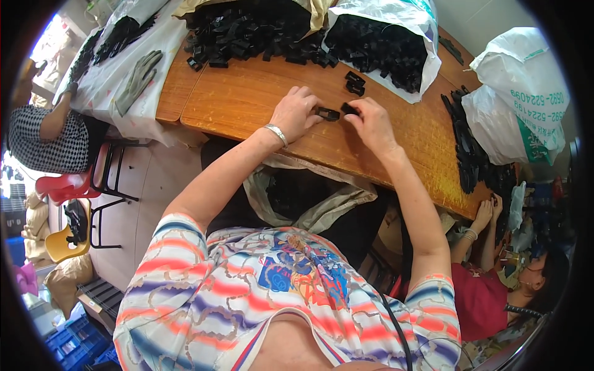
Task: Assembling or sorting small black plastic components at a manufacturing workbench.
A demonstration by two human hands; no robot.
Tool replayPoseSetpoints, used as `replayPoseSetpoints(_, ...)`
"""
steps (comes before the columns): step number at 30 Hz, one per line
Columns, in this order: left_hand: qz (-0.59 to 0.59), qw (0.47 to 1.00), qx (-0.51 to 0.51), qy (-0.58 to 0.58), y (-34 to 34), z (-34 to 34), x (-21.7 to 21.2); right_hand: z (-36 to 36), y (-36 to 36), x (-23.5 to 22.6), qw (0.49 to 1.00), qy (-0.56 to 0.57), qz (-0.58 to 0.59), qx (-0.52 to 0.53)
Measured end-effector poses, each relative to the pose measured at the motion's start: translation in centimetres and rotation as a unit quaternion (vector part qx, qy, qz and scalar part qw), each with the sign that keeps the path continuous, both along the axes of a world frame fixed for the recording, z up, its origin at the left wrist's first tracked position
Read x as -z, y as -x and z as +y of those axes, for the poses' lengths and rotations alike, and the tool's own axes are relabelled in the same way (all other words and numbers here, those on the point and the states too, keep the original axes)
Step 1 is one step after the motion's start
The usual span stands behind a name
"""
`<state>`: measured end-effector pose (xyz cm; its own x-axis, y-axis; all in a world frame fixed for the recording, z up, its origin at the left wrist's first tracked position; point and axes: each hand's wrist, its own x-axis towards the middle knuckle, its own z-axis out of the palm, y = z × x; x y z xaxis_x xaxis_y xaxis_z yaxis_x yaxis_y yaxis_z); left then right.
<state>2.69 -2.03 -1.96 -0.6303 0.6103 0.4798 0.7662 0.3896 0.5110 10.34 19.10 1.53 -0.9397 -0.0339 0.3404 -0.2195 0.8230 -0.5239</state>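
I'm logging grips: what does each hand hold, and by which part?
Left hand: a black rectangular piece, by its left end. Right hand: a small black piece, gripped part unclear.

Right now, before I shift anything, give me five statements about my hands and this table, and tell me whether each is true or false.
1. The left hand holds a small black piece. True.
2. The right hand lies flat on the wooden table. False: it pinches another black piece between its fingertips.
3. A metallic bracelet is on the left wrist. True.
4. The open white bag is full of yellow parts. False: black parts fill it.
5. The grey glove is on the right hand. False: it lies on the white sheet at the left.
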Motion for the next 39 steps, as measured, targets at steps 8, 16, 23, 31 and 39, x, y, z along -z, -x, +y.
replayPoseSetpoints(8, -0.013, 1.0, -0.007, 0.009, 0.1, 0.0, 0.4, -3.4, 0.9, -0.1, 0.997, -0.064, 0.015, -0.033)
replayPoseSetpoints(16, -0.052, 0.998, -0.01, 0.043, 0.1, -0.2, -0.3, -3.6, 1.1, -0.2, 0.99, -0.132, -0.006, -0.041)
replayPoseSetpoints(23, -0.051, 0.998, 0.008, 0.029, 0.3, 0.1, -0.2, -4.2, -0.1, 1.9, 0.972, -0.23, 0.036, -0.04)
replayPoseSetpoints(31, -0.154, 0.987, 0.051, -0.008, 3.3, 3.2, -1.8, -8.4, -9.7, 1.3, 0.993, -0.085, -0.061, -0.055)
replayPoseSetpoints(39, -0.045, 0.999, -0.006, -0.02, 4.8, 9.0, 0.4, -6.5, -7.4, 1.1, 0.997, -0.019, -0.021, -0.078)
